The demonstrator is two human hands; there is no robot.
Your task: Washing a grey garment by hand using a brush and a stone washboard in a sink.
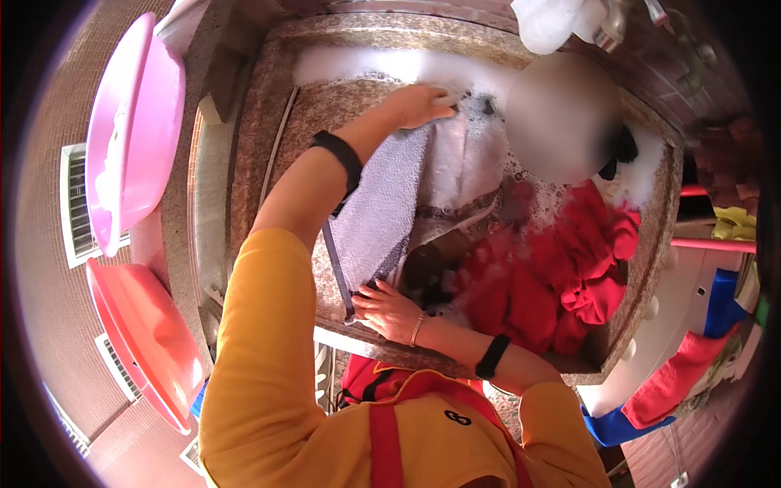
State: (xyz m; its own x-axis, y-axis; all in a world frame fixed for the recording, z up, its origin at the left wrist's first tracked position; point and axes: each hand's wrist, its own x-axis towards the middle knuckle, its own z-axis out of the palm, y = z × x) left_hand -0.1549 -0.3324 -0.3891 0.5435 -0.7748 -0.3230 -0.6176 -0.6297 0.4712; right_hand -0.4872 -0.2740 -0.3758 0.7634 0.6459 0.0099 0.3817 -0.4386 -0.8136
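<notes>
A wet light-purple terry cloth with dark edging lies stretched over the sloping stone washing surface. My left hand is at its upper end, beside the foam, fingers bent; whether they grip the cloth is hidden. At the lower end, my right hand rests on the dark-edged corner with its fingers apart. Right of the cloth, a pale soaked fabric lies partly in soapy water. Red wet cloth is bunched in the basin's lower right part, and dark fabric shows between.
Stone rims enclose the basin. White foam lines its far side. A faucet stands at top right. Left of the basin are a pink plastic tub and a red one. A blurred round patch hides part of the water.
</notes>
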